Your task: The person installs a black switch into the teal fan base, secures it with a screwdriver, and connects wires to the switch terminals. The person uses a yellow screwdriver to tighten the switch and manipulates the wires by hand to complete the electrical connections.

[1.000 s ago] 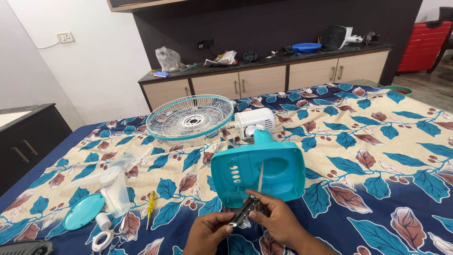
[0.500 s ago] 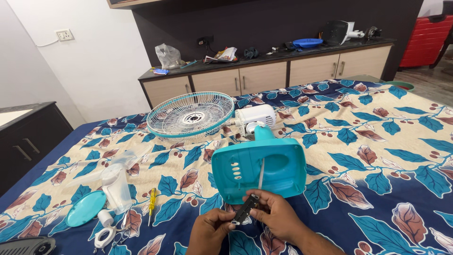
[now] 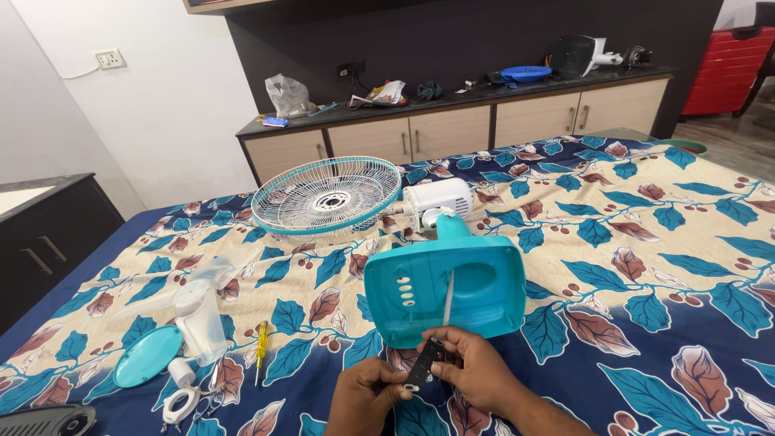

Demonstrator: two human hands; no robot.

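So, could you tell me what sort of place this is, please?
Probably a room at home, likely a bedroom: fan parts lie on a bed with a leaf-print sheet, a low cabinet lines the wall, and a red suitcase stands nearby.

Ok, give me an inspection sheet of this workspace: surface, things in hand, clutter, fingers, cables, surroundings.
Surface: bed with blue leaf-print sheet, parts spread over it.
Job's things: small black switch part held in front of the teal fan base, which lies hollow side up.
Clutter: fan guard grille, white fan motor, clear fan blade, teal round cap, yellow screwdriver.
Fingers: left hand and right hand both pinch the switch part.
Cables: thin white wire on the base.
Surroundings: sideboard with oddments, wall socket, red suitcase.
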